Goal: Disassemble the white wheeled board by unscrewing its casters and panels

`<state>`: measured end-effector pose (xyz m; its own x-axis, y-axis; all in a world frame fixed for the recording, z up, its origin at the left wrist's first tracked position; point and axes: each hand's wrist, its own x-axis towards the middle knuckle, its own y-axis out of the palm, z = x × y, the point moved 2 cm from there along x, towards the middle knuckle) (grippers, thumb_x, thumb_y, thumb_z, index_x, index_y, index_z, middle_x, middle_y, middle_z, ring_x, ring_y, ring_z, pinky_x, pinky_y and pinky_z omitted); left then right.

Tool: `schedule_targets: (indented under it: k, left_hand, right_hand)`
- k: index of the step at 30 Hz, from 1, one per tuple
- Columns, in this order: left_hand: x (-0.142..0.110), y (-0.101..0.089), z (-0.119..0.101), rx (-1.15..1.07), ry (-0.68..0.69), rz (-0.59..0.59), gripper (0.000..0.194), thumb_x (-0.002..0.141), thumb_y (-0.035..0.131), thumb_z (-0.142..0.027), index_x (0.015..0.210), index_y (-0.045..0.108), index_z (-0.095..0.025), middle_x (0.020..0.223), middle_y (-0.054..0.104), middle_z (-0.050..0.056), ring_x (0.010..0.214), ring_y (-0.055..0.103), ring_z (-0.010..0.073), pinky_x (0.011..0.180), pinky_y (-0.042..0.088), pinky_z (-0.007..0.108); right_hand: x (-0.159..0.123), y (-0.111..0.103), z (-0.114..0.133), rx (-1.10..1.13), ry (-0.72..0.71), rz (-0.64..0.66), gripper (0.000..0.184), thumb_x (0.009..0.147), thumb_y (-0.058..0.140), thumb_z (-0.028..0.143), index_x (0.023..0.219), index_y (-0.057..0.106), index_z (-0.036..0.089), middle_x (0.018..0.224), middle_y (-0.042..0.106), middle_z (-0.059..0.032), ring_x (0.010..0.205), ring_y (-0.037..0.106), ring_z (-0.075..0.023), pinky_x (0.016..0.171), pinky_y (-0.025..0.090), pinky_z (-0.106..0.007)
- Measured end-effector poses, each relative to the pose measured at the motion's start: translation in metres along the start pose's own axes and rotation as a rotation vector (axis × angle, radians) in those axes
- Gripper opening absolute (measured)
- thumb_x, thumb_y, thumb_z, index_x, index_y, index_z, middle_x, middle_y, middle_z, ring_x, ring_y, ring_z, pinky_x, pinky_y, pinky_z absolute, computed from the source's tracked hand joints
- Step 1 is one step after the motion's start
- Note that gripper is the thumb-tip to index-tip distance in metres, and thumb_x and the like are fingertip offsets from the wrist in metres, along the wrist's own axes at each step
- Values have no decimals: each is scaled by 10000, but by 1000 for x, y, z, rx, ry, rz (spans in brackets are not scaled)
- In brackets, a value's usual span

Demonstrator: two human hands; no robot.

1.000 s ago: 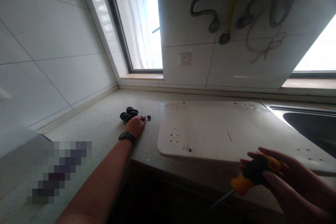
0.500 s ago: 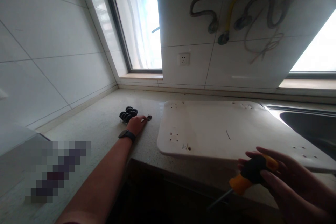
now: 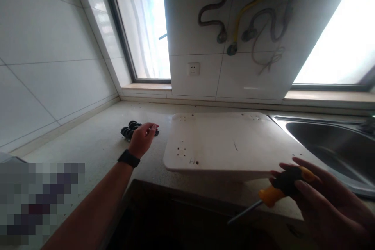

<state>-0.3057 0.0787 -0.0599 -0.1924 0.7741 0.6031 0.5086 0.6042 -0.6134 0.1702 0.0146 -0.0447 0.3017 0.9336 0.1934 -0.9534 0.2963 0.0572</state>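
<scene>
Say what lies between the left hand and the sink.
The head view shows small dark pieces by the left hand, then counter, then the white panel.

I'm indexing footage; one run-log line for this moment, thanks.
left hand: near small dark pieces and black ridged objects, grip unclear | right hand: holding orange-and-black-handled screwdriver | white rounded-corner board: on pale counter

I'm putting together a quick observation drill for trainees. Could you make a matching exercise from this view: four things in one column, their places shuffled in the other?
Things:
1. screwdriver
2. dark wristwatch
3. white board
4. wall socket

Places:
A. on the tiled wall
B. in the right hand
C. lying on the countertop
D. on the wrist behind the left hand

Pairs: 1-B, 2-D, 3-C, 4-A
</scene>
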Motion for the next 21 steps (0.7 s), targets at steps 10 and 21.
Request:
schedule_targets:
  k: [10,21]
  left_hand:
    - [-44,-6,-168,93,554,174,125,944,589,-230,962,706,-191,902,722,45,852,606,227,787,481,383]
    - [-117,64,-258,-133,641,355,319,902,620,-186,1218,660,-213,1282,696,73,1220,598,266,1018,524,449]
  right_hand:
    - [49,-65,56,173,-278,-402,238,769,786,290,988,800,385,1074,723,-59,891,728,-218,820,641,-426]
    - [88,-117,-30,297,152,-384,253,745,668,266,986,704,199,937,709,-65,552,560,-95,375,441,-167]
